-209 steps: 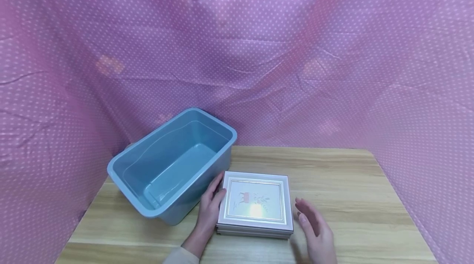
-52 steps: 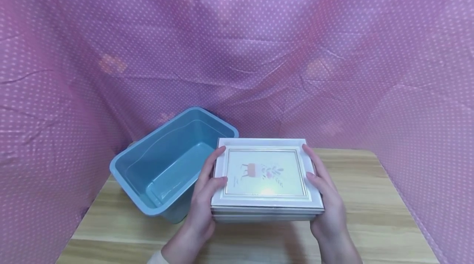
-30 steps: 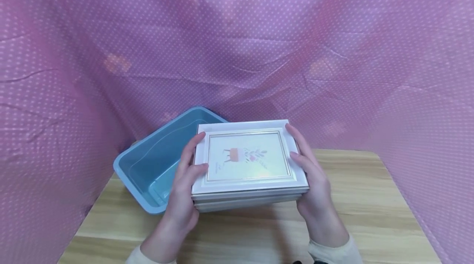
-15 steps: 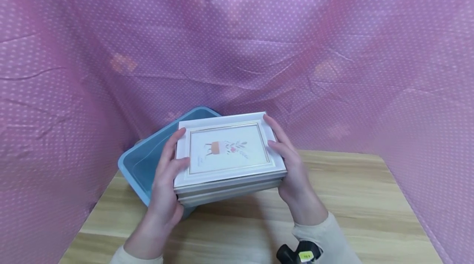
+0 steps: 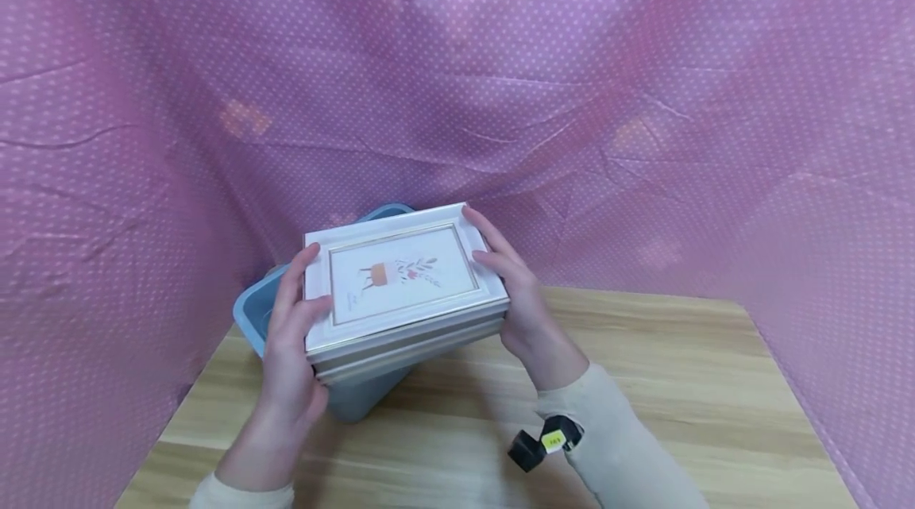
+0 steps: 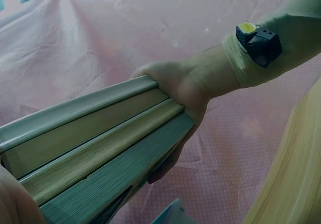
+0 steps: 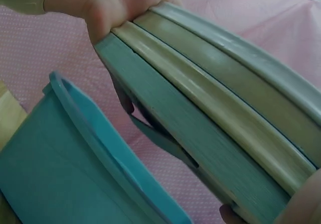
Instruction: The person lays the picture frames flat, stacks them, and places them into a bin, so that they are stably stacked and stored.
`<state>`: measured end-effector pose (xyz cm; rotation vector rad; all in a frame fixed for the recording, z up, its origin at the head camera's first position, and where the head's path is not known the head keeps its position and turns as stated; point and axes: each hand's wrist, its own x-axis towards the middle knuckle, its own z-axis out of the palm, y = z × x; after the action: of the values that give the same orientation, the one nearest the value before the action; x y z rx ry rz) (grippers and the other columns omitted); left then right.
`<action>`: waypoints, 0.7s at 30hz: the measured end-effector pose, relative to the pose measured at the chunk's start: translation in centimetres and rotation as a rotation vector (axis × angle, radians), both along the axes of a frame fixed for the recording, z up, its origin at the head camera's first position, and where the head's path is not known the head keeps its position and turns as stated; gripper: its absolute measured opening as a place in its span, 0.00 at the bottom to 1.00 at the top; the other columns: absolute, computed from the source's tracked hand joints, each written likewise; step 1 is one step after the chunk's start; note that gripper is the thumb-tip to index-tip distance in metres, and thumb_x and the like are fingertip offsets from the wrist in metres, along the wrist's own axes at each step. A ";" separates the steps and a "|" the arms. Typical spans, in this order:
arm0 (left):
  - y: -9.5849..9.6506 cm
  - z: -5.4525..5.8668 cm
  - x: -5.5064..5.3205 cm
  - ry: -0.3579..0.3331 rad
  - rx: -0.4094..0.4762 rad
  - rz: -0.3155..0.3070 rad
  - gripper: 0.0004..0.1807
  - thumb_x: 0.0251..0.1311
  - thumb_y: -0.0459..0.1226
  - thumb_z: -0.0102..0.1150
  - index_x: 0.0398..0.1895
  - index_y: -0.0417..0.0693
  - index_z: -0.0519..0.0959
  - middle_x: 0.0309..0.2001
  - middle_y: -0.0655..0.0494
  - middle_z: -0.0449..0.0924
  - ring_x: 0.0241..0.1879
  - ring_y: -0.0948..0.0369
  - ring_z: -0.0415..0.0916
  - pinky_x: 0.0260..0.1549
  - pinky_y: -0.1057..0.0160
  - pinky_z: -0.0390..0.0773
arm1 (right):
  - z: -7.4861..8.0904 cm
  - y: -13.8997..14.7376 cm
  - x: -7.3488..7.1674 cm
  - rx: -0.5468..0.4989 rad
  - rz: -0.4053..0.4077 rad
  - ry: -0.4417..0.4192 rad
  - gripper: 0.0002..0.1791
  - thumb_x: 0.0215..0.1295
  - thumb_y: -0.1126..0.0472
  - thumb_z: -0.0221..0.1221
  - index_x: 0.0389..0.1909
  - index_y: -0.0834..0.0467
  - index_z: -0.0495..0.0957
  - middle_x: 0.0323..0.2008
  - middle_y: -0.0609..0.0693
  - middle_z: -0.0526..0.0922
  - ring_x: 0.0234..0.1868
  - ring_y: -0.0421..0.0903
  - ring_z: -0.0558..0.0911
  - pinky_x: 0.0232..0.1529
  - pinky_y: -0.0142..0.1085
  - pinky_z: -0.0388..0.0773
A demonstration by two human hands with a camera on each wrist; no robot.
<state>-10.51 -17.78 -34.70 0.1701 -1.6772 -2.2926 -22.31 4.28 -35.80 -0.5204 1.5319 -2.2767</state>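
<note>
A stack of picture frames (image 5: pixel 403 271) is held up off the table, tilted, its right end higher in the head view. The top one is white and bears a print of a chair-like shape with flowers. My left hand (image 5: pixel 289 342) grips the left end, thumb and a finger over the top rim. At the other end my right hand (image 5: pixel 525 306) grips the same way. The stacked edges (image 6: pixel 100 128) show in the left wrist view. Beneath and behind the stack stands a blue plastic bin (image 7: pixel 65 153), mostly hidden in the head view.
The wooden table (image 5: pixel 643 398) spreads out below and to the right. Pink dotted cloth (image 5: pixel 500 96) hangs behind and at both sides. On the right sleeve sits a small black wrist device (image 5: pixel 546 441) with a yellow label.
Seven seconds ago the stack lay on the table, with the right hand apart from it. Both hands have since lifted it and carried it left, over the bin, tilting it.
</note>
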 end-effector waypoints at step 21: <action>-2.7 -1.0 -0.5 -0.056 0.000 0.250 0.35 0.76 0.32 0.39 0.82 0.72 0.63 0.81 0.62 0.56 0.67 0.62 0.65 0.52 0.72 0.75 | -1.2 -6.0 -4.8 0.046 0.164 0.002 0.36 0.75 0.56 0.48 0.83 0.37 0.64 0.88 0.39 0.51 0.89 0.48 0.43 0.88 0.59 0.33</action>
<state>-11.02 -20.52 -35.75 0.4218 -1.5825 -2.1201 -27.13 -1.68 -36.97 -0.6124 1.4809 -2.1139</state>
